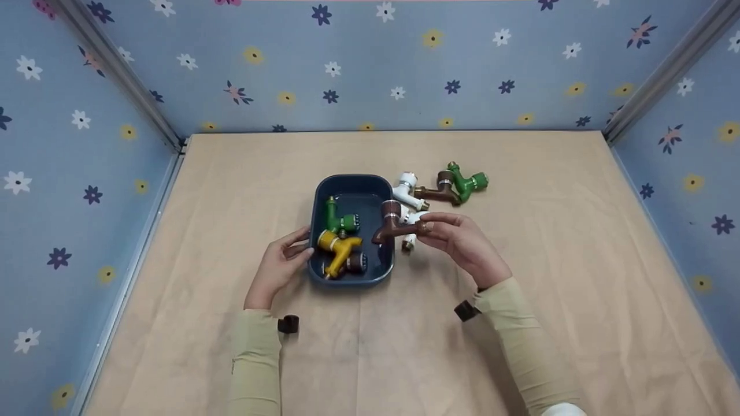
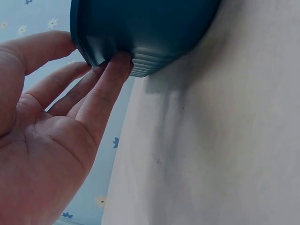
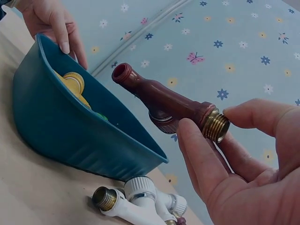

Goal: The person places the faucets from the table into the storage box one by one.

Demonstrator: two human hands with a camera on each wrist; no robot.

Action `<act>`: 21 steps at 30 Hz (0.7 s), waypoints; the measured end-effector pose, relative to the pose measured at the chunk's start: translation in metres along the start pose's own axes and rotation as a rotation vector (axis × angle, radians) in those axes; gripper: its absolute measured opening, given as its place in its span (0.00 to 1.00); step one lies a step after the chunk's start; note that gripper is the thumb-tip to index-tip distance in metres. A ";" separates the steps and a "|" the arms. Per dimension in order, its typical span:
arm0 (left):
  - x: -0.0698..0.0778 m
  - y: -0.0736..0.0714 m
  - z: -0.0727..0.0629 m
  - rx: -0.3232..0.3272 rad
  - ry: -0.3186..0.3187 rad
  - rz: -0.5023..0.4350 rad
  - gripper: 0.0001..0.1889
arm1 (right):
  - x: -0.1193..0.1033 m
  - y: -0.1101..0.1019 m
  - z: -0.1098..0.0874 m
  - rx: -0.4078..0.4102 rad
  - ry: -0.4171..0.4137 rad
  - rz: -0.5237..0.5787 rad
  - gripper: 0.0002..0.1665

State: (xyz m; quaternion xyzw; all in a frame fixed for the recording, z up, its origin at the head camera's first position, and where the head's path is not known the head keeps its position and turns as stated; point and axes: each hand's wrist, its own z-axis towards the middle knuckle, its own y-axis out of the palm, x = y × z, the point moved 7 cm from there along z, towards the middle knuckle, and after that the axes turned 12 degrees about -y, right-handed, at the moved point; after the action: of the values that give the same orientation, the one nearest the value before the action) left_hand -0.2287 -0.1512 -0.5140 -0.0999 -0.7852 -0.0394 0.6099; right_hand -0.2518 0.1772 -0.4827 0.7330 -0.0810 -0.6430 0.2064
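My right hand [image 1: 465, 245] pinches a dark brown plastic tap [image 3: 171, 101] by its brass-threaded end. In the head view this tap hangs over the right rim of a deep blue plastic tub [image 1: 352, 282], its spout pointing inward. At the tub's left side, my left hand [image 1: 276, 268] holds the rim, thumb at the edge and fingers against the outer wall [image 2: 140, 28]. Inside lie a green tap [image 1: 341, 221], a yellow tap [image 1: 341, 248] and a partly covered brown tap [image 1: 356, 263].
Just right of the tub lie white taps [image 1: 409, 190], one partly hidden behind the held tap. Farther right, another brown tap [image 1: 442, 190] touches a green tap [image 1: 468, 184]. A beige cloth [image 1: 578, 260] covers the table, with flowered blue panels [image 1: 393, 69] around it.
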 end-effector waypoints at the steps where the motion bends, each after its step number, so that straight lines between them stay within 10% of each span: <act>1: -0.003 -0.001 0.002 0.004 0.000 0.000 0.27 | 0.000 0.001 0.001 0.003 0.000 0.000 0.20; 21: -0.010 -0.003 0.005 0.019 -0.010 0.015 0.27 | 0.010 0.021 0.025 0.023 0.033 0.031 0.13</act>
State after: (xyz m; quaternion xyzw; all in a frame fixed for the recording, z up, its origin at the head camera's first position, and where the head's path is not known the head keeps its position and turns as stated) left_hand -0.2316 -0.1540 -0.5252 -0.1002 -0.7877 -0.0267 0.6073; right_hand -0.2712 0.1499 -0.4852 0.7444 -0.0966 -0.6267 0.2093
